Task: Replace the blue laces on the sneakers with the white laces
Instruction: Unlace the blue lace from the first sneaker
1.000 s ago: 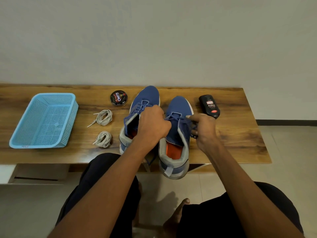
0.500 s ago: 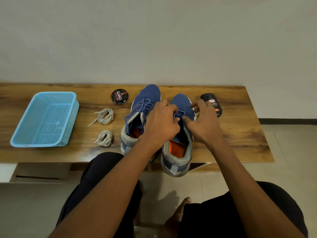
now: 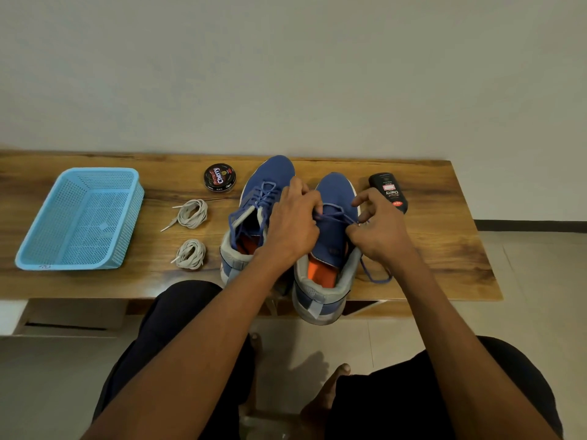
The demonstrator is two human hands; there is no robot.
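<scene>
Soft, even indoor light; sharp focus, wide-angle edge curvature.

Head-worn camera, 1 view, facing forward and down, close over table [image 3: 428, 249]

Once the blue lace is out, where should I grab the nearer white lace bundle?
Pinch the nearer white lace bundle across its coiled loops from above, probably with the left hand: it lies flat on the table, with only a short tip sticking out left.
</scene>
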